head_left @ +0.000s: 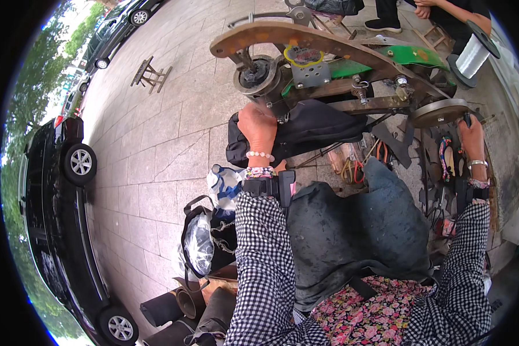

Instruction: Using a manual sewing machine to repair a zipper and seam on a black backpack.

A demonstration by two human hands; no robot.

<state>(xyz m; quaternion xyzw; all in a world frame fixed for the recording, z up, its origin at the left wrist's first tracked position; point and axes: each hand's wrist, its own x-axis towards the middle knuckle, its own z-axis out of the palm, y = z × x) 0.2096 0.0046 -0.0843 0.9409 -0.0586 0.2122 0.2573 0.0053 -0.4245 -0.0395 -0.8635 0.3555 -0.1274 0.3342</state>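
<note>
In front of me stands a hand-cranked sewing machine with a rusty curved arm and green-painted parts. Black fabric, which looks like a bag, lies under its round head. My left hand is closed at the fabric's left part, right beneath the head; its fingertips are hidden. At the machine's right, my right hand grips the small black crank handle on the rim of the metal wheel. A spool of white thread sits at the machine's far right end.
A dark apron covers my lap. Pliers and scissors lie beyond it, with a patterned shoe to the right. At left are an open bag, rolled material, a stool and a black car. Another person sits far right.
</note>
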